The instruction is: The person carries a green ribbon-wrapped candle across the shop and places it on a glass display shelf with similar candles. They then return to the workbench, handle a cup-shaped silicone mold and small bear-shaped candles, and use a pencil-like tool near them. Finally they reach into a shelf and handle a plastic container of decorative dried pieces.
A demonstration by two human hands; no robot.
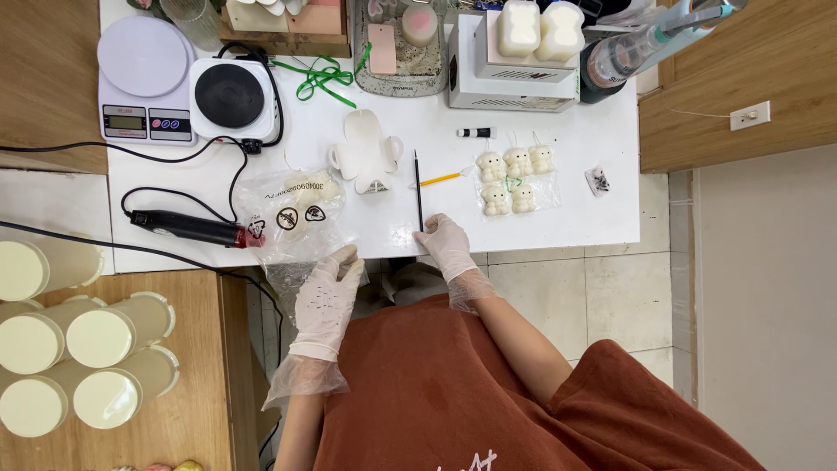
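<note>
The person in the rust-coloured shirt stands at the near edge of the white table (558, 218), both hands in thin clear gloves. The left hand (327, 296) rests on a clear plastic bag (292, 222) that hangs partly over the table edge; its fingers (347, 257) are loosely bent on the plastic, and I cannot tell surely if they pinch it or only lie on it. The right hand (445, 244) lies flat at the table edge, fingers relaxed and holding nothing, its fingertips just at the lower end of a thin dark stick (418, 187). Just beside the stick is a small yellow-handled brush (443, 179). To the right, five small cream bear figures (514, 179) lie on clear film. Behind the bag lies a white bear-shaped mould (368, 153).
</note>
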